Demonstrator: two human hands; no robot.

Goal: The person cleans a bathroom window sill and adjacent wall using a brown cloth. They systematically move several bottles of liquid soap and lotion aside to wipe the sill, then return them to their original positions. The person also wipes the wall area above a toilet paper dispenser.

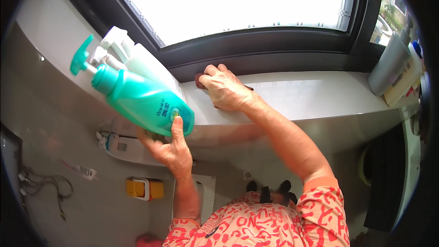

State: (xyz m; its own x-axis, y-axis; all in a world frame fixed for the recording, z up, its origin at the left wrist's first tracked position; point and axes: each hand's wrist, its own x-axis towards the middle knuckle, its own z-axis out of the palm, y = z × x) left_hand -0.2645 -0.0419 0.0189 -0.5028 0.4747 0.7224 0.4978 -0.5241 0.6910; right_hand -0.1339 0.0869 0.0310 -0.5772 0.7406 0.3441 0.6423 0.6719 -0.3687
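While we've got a teal plastic pump bottle (141,98) clamped in our left hand (171,153), our right hand (227,89) bunches maroon cloth (200,81).

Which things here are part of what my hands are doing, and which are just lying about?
In use:
green pump bottle, held in the left hand
brown cloth, under the right hand
white sill, beneath the cloth

Apparently just lying about:
grey bottle, at the sill's right end
yellow-and-white container, below
cables, lower left
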